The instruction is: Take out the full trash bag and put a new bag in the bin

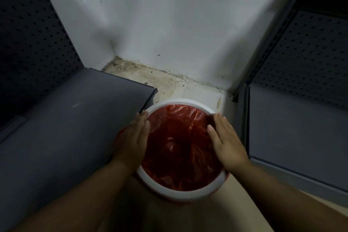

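Round bin (180,193) with white rim ring sits on the pale floor (197,90) in a corner, between two grey shelf units. Red trash bag (180,149) lines the inside of the bin, crinkled, glossy; a bit of red film shows outside under the rim at the lower left and lower right. Inside the bag looks hollow, no contents clearly visible, dim light.

Left hand (131,141) lies flat on the left side of the rim, fingers straight and together, pointing away from the camera, thumb edge over the bag. Right hand (227,143) lies flat on the right side of the rim, fingers straight, slightly spread, thumb reaching in over the red film. Neither hand pinches anything; both press or rest on the rim, palms down.

Left shelf (75,118) corner sits just beside the bin rim. Right shelf (293,118) is near, apart from the bin. White wall (169,24) behind, grime along the floor joint. Both shelf backs are dark pegboard.
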{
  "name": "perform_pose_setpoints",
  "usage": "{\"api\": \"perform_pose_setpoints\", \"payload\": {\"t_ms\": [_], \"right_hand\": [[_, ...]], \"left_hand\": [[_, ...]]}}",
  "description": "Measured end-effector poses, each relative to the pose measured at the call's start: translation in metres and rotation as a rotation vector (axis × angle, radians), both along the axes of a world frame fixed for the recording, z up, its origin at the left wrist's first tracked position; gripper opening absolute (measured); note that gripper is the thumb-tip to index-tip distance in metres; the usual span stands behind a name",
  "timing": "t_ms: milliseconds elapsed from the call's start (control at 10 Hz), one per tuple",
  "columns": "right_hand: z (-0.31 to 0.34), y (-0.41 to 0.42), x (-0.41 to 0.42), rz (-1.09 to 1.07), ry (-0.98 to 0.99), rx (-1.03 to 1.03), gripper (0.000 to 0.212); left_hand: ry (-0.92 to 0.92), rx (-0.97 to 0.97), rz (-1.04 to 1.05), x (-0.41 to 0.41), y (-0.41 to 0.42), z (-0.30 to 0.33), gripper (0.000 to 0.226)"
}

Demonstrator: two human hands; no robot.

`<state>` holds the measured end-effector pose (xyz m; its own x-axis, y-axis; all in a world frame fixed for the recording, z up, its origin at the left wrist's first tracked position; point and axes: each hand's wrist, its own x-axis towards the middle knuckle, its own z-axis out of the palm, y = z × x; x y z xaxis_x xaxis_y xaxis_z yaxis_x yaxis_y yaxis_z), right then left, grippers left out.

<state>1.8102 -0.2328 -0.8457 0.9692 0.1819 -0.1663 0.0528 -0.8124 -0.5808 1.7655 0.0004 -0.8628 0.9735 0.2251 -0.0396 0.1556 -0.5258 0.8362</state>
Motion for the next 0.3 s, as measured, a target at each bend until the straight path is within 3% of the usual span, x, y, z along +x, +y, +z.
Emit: {"api": "perform_pose_setpoints", "payload": {"t_ms": [100, 200, 300], "right_hand": [[0.034, -0.008, 0.002, -0.054, 0.208, 0.223, 0.06], [0.096, -0.008, -0.007, -0.187, 0.2, 0.375, 0.057], [0.183, -0.018, -0.018, -0.354, 0.11, 0.627, 0.052]], "left_hand": [[0.178, 0.008, 0.018, -0.01, -0.002, 0.033, 0.076], [0.255, -0.045, 0.088, -0.022, -0.007, 0.09, 0.071], [0.217, -0.154, 0.139, -0.037, -0.021, 0.156, 0.051]]}}
